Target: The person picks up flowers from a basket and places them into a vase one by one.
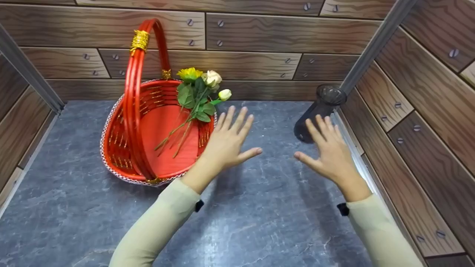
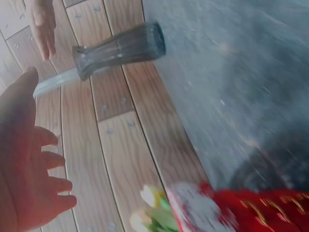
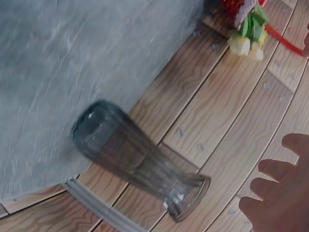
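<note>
My left hand hovers with spread fingers beside the right rim of a red basket and holds nothing. Inside that basket lean a yellow flower, a cream rose and a pale tulip, their green stems lying on its floor. Fingers also spread, my right hand is held in front of a dark glass vase and partly covers it in the head view. In the right wrist view the vase shows whole, with a gap between it and the hand.
The grey marbled tabletop is bounded by wood-patterned panels at the back and sides. Behind the vase a metal corner post rises. The basket's tall handle arches over it, wrapped in gold.
</note>
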The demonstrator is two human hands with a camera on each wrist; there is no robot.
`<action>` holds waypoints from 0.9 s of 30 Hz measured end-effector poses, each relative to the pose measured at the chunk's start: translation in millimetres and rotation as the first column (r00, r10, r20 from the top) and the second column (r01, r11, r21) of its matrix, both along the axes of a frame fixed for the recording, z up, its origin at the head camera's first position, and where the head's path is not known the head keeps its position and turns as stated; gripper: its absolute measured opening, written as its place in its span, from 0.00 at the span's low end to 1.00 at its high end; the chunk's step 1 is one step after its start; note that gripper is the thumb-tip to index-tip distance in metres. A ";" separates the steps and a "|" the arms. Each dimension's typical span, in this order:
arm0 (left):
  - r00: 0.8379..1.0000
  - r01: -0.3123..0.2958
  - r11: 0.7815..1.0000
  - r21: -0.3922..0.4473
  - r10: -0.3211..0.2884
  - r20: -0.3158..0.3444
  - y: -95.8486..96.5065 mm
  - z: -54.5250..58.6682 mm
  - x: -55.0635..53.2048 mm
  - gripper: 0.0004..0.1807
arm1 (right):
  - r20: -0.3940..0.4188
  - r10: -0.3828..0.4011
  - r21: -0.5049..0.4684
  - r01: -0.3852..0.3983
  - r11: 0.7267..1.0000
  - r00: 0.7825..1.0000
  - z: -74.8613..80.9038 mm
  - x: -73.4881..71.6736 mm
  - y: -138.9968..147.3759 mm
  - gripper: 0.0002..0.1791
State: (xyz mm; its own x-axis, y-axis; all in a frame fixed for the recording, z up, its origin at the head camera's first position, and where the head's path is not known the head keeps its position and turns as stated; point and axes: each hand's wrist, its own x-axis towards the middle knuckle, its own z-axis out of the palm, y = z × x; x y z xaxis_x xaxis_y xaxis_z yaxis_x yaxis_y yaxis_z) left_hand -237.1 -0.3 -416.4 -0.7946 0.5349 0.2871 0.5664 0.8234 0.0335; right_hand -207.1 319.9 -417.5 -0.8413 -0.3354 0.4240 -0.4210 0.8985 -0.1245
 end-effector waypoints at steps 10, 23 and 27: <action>1.000 0.013 0.998 -0.059 -0.012 0.018 61.1 24.6 -27.0 0.52 | 0.035 -0.059 -0.033 0.060 0.998 0.998 19.2 -27.2 32.9 0.54; 1.000 0.007 0.983 -0.183 -0.005 0.016 129.6 38.3 -53.6 0.53 | 0.111 -0.113 -0.022 0.116 0.993 0.987 32.8 -59.0 61.1 0.55; 1.000 0.007 0.977 -0.213 0.000 0.030 144.8 34.3 -60.3 0.53 | 0.160 -0.136 -0.005 0.138 0.990 0.978 34.1 -62.7 70.5 0.56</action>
